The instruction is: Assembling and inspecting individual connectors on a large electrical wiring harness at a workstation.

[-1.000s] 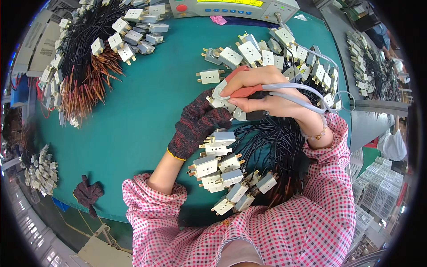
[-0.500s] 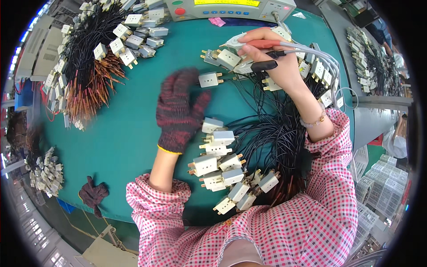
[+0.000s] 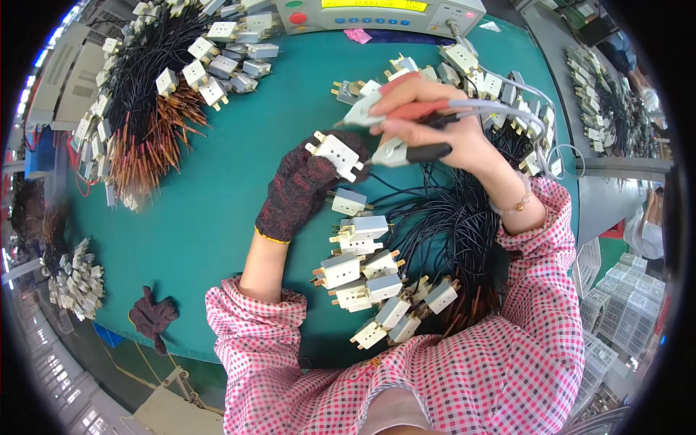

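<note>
Over the green tabletop point(image 3: 217, 210), the gloved left hand point(image 3: 301, 190) is pinching a light, rigid white plug point(image 3: 335, 154) by its body (cord trailing limp), while the bare right hand point(image 3: 435, 123) is gripping two test probes point(image 3: 406, 130).

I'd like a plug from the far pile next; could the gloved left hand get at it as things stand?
Probably yes: the left hand holds a white plug, but only bare green table lies before the far pile.
</note>
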Tool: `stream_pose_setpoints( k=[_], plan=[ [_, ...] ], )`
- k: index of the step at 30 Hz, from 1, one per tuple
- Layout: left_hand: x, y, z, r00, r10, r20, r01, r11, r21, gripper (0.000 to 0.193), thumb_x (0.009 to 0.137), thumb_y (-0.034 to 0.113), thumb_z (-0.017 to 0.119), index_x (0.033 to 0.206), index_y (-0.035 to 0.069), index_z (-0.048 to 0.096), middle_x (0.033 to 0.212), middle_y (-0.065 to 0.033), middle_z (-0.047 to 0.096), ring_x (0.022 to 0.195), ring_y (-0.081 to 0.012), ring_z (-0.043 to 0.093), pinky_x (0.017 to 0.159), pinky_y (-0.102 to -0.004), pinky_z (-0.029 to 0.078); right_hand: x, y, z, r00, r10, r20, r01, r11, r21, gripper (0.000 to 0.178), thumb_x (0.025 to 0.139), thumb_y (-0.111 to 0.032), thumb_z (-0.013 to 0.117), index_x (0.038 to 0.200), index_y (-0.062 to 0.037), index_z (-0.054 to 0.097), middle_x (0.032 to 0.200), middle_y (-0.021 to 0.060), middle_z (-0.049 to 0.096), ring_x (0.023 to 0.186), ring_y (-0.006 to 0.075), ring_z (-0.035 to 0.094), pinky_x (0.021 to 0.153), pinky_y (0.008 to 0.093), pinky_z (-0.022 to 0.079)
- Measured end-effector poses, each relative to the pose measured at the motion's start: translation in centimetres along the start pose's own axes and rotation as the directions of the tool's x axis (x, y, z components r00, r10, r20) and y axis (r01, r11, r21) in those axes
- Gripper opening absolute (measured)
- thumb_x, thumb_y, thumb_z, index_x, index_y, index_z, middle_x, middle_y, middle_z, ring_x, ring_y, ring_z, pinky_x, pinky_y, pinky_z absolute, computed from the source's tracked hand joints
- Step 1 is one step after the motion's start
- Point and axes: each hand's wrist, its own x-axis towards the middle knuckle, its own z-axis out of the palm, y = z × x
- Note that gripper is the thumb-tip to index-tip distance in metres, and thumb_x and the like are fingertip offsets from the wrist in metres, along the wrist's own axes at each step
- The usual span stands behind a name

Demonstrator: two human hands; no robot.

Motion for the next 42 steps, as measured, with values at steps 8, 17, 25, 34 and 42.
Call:
stream_pose_setpoints(
  k=[8,17,25,34,42],
  plan=[
    [-0.6,-0.1,-0.8,0.856,0.356,0.375,-0.407,0.016,0.913,0.036,0.087,0.015,0.059,0.121,0.005,0.052,0.115,-0.0115,0.058,0.103,-0.024,0.057,0.087,-0.0322,0.046,0.4,-0.1,0.8,0.993,-0.029,0.115,0.029,1.0,-0.004,0.019,0.078,-0.011,0.069,0.095,-0.0018,0.067,0.083,0.0063,0.065,0.075,0.013,0.058,0.069,0.0264,0.046],
    [-0.4,-1.2,-0.9,0.94,0.3,0.161,-0.337,0.764,0.55,0.033,0.085,0.007,0.059,0.118,0.011,0.056,0.121,-0.0133,0.054,0.104,-0.0249,0.057,0.086,-0.0342,0.048,0.4,-0.1,0.6,0.989,0.021,0.147,-0.016,0.999,-0.037,0.02,0.079,-0.011,0.069,0.096,-0.0013,0.067,0.082,0.0054,0.063,0.073,0.0103,0.057,0.066,0.0233,0.046],
    [-0.4,-1.8,-2.0,0.829,0.435,0.352,-0.456,0.16,0.875,0.04,0.087,0.013,0.06,0.125,0.01,0.051,0.119,-0.0106,0.055,0.102,-0.0203,0.057,0.086,-0.0328,0.047,0.4,-0.3,1.7,0.994,0.089,0.063,-0.095,0.991,0.097,0.018,0.079,-0.011,0.069,0.094,-0.0017,0.067,0.086,0.0065,0.064,0.078,0.0131,0.059,0.07,0.0253,0.047],
    [-0.3,0.6,2.3,0.987,0.16,-0.027,-0.136,0.907,0.4,0.049,0.083,0.02,0.064,0.126,0.004,0.048,0.115,-0.0095,0.058,0.103,-0.0177,0.055,0.088,-0.0325,0.046,0.2,0.1,1.2,0.998,0.039,0.045,-0.042,0.996,0.082,0.018,0.079,-0.011,0.07,0.093,-0.0011,0.067,0.088,0.0071,0.064,0.08,0.0141,0.06,0.071,0.0265,0.047],
    [0.0,-0.1,1.2,0.975,0.223,0.02,-0.212,0.889,0.406,0.052,0.081,0.023,0.067,0.126,0.004,0.047,0.117,-0.0099,0.055,0.103,-0.0186,0.055,0.091,-0.034,0.044,0.7,0.1,1.3,0.999,0.039,0.03,-0.044,0.977,0.207,0.016,0.08,-0.008,0.067,0.093,0.0002,0.066,0.087,0.0091,0.063,0.078,0.0156,0.062,0.069,0.0262,0.049]
  ],
)
